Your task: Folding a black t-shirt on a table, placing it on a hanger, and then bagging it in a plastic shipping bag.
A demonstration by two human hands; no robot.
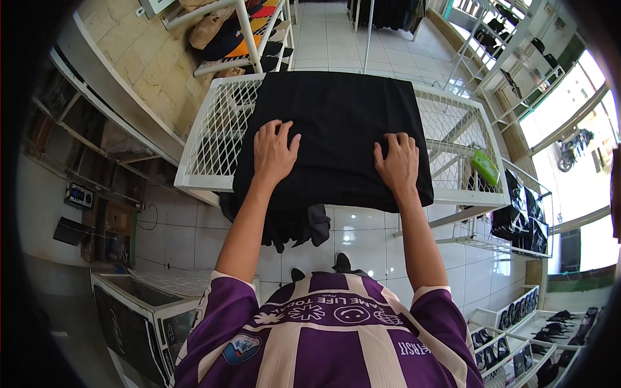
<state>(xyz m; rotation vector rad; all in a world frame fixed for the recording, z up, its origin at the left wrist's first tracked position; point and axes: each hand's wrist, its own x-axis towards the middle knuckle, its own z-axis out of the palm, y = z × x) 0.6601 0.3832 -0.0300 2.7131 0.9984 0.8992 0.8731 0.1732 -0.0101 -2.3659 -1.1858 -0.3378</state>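
Note:
A black cloth (339, 131) lies spread over the middle of a white wire-mesh table (208, 183), its near edge hanging slightly over the front. My left hand (275, 151) rests palm down on the left part of the cloth, thumb apart and fingers a little bent. On the right part, my right hand (399, 162) lies in the same way, its thumb turned inward. Neither hand holds anything that I can see. Below the table's front edge hangs more dark fabric (301, 225), partly hidden by the cloth and my left arm.
A green packet (485, 167) sits on the mesh at the right. Caps fill a white rack (252, 39) at the far left. Black packaged goods (521, 213) stand in a low rack at right. A glass-topped display case (145, 291) is at lower left.

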